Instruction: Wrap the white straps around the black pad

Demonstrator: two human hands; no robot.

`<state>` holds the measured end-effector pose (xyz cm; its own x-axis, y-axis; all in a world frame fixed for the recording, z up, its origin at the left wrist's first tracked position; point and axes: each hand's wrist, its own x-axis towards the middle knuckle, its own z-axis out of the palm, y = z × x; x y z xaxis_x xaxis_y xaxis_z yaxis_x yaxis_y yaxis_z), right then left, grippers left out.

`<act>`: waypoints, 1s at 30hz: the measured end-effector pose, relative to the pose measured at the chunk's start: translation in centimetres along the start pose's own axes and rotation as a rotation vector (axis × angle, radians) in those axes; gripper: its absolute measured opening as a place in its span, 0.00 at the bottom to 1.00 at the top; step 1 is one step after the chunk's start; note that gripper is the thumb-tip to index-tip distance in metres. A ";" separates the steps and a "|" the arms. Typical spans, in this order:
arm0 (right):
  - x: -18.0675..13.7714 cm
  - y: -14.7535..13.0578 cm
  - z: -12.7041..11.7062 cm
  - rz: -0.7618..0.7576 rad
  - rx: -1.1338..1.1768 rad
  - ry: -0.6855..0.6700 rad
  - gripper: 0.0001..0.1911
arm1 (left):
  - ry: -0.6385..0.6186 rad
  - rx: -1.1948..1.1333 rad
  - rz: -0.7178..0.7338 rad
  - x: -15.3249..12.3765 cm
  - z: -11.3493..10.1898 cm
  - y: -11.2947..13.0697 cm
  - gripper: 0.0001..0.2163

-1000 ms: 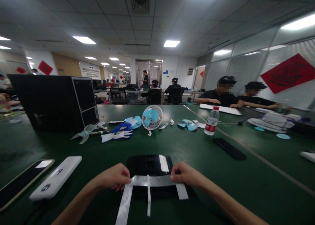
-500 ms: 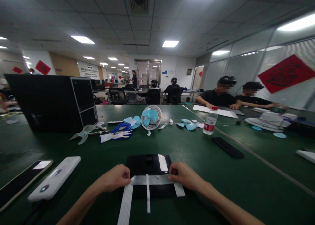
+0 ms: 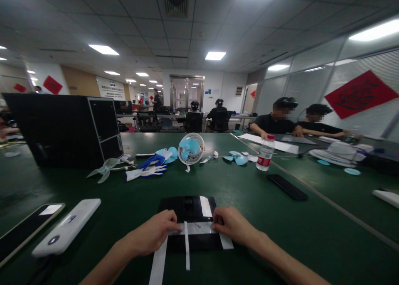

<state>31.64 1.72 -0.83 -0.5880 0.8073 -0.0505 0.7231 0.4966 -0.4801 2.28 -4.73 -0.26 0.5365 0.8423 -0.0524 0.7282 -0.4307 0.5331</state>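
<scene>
In front of me on the green table lies a flat black panel (image 3: 174, 204) with a silvery, translucent strip (image 3: 198, 227) across it, which looks like tape. My left hand (image 3: 152, 231) presses the strip's left part with a stretched index finger; its other fingers are curled and partly hidden. My right hand (image 3: 232, 223) pinches the strip's right end between thumb and fingers. A narrow white strip (image 3: 187, 249) runs down over its middle. Wider white strips lie at the left (image 3: 158, 262) and right (image 3: 227, 242). A white patch (image 3: 205, 206) sits on the panel's upper right.
A white power bank-like device (image 3: 67, 227) and a phone (image 3: 29, 227) lie left. Farther back are a black computer case (image 3: 62, 131), gloves (image 3: 146, 172), a small fan (image 3: 191, 149), blue fan blades (image 3: 236, 158), a bottle (image 3: 265, 153) and a dark slab (image 3: 287, 187). Two people sit at right.
My left hand has moved right, from the strip's left end onto its surface, with the index finger stretched out. My right hand stays nearly in place at the right end.
</scene>
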 end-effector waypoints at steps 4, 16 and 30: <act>-0.7 -2.5 0.0 -0.220 -0.038 0.028 0.11 | 0.000 0.077 0.024 0.3 0.3 0.3 0.18; -1.4 -5.5 3.2 -0.551 -0.160 -0.106 0.26 | 0.054 0.096 0.091 1.0 1.2 -0.5 0.15; -3.3 -5.0 3.6 -0.602 -0.174 -0.148 0.27 | 0.099 0.140 0.105 1.1 1.5 -0.1 0.12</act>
<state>28.70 -4.55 -1.41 -0.9440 0.3251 0.0569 0.2922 0.9035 -0.3136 3.40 -4.27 -1.63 0.5727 0.8154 0.0844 0.7267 -0.5526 0.4081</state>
